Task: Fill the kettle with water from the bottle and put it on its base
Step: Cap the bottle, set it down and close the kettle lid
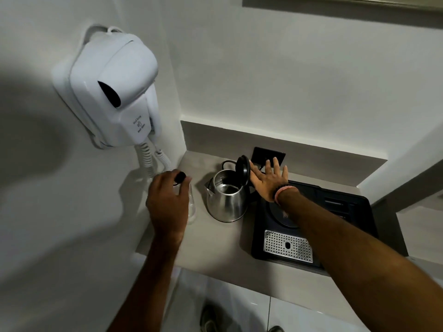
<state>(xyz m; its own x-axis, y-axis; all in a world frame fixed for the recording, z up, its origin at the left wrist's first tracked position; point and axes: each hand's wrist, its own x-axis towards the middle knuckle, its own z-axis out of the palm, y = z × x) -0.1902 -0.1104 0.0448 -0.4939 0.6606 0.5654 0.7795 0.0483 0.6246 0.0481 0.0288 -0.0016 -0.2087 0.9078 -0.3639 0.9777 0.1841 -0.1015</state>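
Observation:
A steel kettle [226, 202] stands on the grey counter with its black lid [242, 171] tipped up and open; some water shows inside. Left of it stands a clear plastic bottle [192, 207] with a black cap [180, 177]. My left hand [167, 200] is wrapped around the bottle's upper part, fingers at the cap. My right hand [269, 179] hovers flat, fingers spread, just right of the raised lid and holds nothing. The round kettle base [278, 215] lies in a black tray [350, 212], partly hidden by my right forearm.
A white wall-mounted hair dryer [115, 92] with a coiled cord hangs at the left. A perforated metal drip grate [287, 245] sits at the tray's front. A black socket plate [269, 154] is on the back ledge. The counter edge [215, 267] drops to a tiled floor.

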